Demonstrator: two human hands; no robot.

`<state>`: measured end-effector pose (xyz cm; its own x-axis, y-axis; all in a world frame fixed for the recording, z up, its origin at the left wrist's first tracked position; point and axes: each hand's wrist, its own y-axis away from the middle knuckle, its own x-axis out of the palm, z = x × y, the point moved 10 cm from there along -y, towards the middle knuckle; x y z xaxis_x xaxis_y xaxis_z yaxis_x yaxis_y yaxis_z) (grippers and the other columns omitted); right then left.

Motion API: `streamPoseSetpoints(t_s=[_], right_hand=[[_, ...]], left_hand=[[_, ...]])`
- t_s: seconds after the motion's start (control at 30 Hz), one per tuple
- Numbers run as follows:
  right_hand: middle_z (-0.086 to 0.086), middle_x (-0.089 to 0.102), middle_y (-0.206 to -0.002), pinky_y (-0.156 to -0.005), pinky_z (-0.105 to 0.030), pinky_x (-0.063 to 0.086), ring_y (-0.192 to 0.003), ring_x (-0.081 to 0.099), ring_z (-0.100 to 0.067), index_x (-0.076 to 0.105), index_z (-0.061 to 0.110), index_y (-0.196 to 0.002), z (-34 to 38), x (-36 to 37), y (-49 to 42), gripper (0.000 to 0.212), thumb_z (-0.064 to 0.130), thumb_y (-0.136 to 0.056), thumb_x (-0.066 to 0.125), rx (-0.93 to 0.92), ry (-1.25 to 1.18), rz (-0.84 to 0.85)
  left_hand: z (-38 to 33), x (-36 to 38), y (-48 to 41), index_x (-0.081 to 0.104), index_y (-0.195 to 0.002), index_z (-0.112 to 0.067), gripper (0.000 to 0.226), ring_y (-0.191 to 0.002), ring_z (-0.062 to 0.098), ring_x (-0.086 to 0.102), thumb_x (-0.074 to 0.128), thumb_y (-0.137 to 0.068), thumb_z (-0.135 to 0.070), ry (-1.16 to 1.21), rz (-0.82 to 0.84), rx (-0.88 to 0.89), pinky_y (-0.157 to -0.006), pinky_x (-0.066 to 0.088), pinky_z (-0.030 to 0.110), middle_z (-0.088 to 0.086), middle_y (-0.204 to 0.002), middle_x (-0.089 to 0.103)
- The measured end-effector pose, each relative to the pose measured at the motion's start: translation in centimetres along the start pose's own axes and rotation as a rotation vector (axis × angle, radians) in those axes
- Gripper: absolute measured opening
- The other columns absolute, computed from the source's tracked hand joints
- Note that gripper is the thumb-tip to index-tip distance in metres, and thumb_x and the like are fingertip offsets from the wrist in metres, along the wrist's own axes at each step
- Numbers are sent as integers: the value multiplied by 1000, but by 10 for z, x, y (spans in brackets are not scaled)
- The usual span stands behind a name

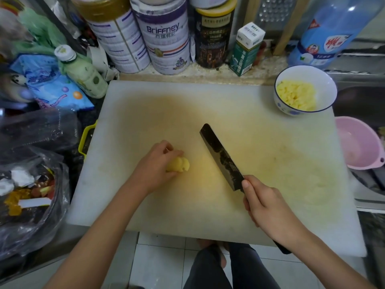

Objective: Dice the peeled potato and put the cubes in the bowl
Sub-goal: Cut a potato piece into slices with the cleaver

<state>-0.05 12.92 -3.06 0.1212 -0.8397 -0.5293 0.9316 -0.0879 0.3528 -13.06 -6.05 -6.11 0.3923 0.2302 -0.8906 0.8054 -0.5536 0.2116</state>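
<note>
A pale yellow piece of peeled potato (180,165), cut into slices that lean together, lies on the white cutting board (260,155) left of centre. My left hand (156,165) cups it from the left, fingers curled over its top. My right hand (265,203) grips the handle of a dark cleaver (220,157); the blade points up and left, tilted, a little to the right of the potato and not touching it. A white bowl (325,80) with yellow potato cubes (296,98) sits at the board's far right corner.
Tins (164,38), a carton (246,49) and a green bottle (83,71) line the back wall. A big blue bottle (329,34) stands at the back right. A pink basin (358,142) lies in the sink on the right. A rubbish bag (29,197) sits on the left.
</note>
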Motion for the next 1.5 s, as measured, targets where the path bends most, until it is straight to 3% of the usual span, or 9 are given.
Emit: streamPoseSetpoints(t_s=[0.17,0.5,0.7,0.83,0.97,1.1,1.33,1.4,1.5], right_hand=[[-11,56,-62,-52,-43,45,-46,48,-16,53,28,-96,1,2,0,22,34,-99,31,-1,7,18],[-20,55,-63,-48,-43,42,-48,48,-27,53,29,-94,-6,4,7,23,36,-99,31,2,8,34],[-22,51,-61,-47,-41,39,-45,42,-20,52,32,-88,-8,-2,11,23,37,-99,32,-6,13,-2],[-21,51,-61,-48,-41,41,-48,45,-28,52,33,-89,-12,-8,16,22,36,-99,32,-1,23,-18],[-21,52,-61,-49,-42,43,-44,43,-17,52,33,-88,-15,-18,20,23,37,-99,32,18,20,-38],[-17,54,-60,-50,-40,43,-43,44,-12,52,33,-87,-20,-27,20,23,37,-98,32,29,32,-35],[-7,54,-56,-48,-32,41,-43,46,-9,55,32,-95,-33,-33,7,22,35,-99,34,18,25,63],[-4,52,-55,-48,-32,41,-42,46,-8,56,30,-96,-39,-34,0,22,33,-100,34,12,17,94],[-3,50,-54,-48,-37,42,-42,45,-10,55,31,-96,-43,-32,-11,22,35,-99,34,-11,26,137]], left_hand=[[-3,2,3,51,-137,-12,59,-116,28,46,73,-83,-22,24,-43,31,-91,46,37,11,-128,51],[-14,3,5,60,-125,-15,46,-110,28,51,70,-81,-26,-63,-139,27,-75,50,36,7,-120,57],[-11,-3,9,62,-122,-13,45,-100,26,54,73,-82,-29,24,-209,-47,-75,45,31,8,-112,58],[-18,-14,11,64,-119,-11,47,-95,26,57,77,-78,-30,87,-327,-65,-76,49,35,7,-106,60],[-54,4,0,67,-116,-10,50,-88,29,61,78,-75,-37,28,-300,-7,-75,51,40,9,-99,63],[-70,23,-6,67,-117,-12,51,-91,27,58,72,-79,-46,-4,-288,-95,-78,45,38,8,-100,64],[-79,42,0,68,-111,-9,49,-96,27,58,61,-83,-48,-34,-282,-207,-70,51,38,9,-107,63],[-82,47,2,61,-124,-8,50,-109,27,51,59,-89,-43,-5,-272,-223,-84,47,37,11,-119,57],[-84,52,7,46,-140,-9,50,-121,20,38,54,-96,-31,126,-261,-270,-101,31,25,9,-134,42]])
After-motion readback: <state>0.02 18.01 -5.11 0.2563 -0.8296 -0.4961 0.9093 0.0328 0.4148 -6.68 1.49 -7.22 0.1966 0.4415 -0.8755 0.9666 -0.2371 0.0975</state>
